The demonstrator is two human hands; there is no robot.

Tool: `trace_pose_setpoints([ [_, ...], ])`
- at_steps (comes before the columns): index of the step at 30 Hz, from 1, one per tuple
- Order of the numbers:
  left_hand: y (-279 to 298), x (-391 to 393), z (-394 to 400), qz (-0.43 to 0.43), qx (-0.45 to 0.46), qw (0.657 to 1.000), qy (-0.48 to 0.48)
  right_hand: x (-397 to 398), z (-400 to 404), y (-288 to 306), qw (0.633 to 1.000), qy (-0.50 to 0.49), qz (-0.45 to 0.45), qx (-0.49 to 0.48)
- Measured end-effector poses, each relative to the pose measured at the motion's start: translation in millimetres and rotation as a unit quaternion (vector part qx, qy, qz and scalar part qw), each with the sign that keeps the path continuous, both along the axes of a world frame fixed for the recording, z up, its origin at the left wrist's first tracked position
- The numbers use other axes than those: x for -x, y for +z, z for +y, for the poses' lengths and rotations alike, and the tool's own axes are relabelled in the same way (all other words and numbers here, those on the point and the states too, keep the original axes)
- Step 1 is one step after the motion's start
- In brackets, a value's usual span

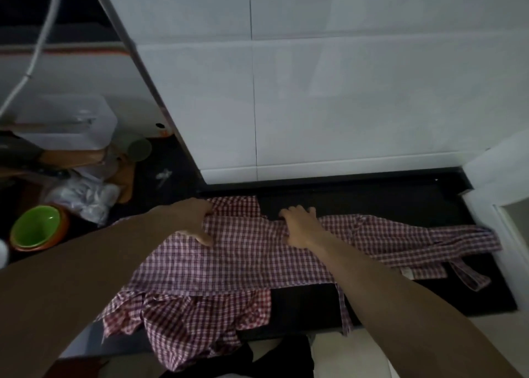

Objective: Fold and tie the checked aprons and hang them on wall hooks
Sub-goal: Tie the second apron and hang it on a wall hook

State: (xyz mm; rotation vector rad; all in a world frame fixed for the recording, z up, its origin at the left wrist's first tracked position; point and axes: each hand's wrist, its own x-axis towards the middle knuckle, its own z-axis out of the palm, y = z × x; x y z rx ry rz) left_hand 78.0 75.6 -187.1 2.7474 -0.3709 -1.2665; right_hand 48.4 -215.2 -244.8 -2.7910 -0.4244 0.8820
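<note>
Left hand (194,223) pinches apron (243,257) edge; right hand (299,227) grips bunched cloth. Apron lies on counter (400,203), long axis 9 to 3 o'clock. Straps (469,280) at 3, nearer my right.

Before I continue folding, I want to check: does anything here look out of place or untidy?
Yes. The checked apron lies crumpled, its lower part hanging over the dark counter edge, and one strap dangles off the front. Both hands, left hand and right hand, grip the cloth.
</note>
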Motion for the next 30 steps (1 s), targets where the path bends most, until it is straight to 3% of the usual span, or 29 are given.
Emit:
trace_pose_setpoints([
  [10,-9,-16,-24,-0.052,0.055,0.995,-0.060,-1,-53,30,0.989,-0.018,0.142,0.023],
  [17,3,-21,-35,-0.049,0.006,0.993,-0.109,11,-112,32,0.991,-0.064,0.031,0.112],
  [21,5,-15,-32,-0.101,-0.037,0.987,-0.116,26,-135,20,0.989,-0.069,-0.019,0.129],
  [26,8,1,-33,-0.174,-0.021,0.982,-0.069,41,-140,9,0.987,-0.069,-0.074,0.124],
  [30,11,11,-32,-0.242,-0.080,0.964,-0.081,48,-134,9,0.981,-0.078,-0.131,0.121],
])
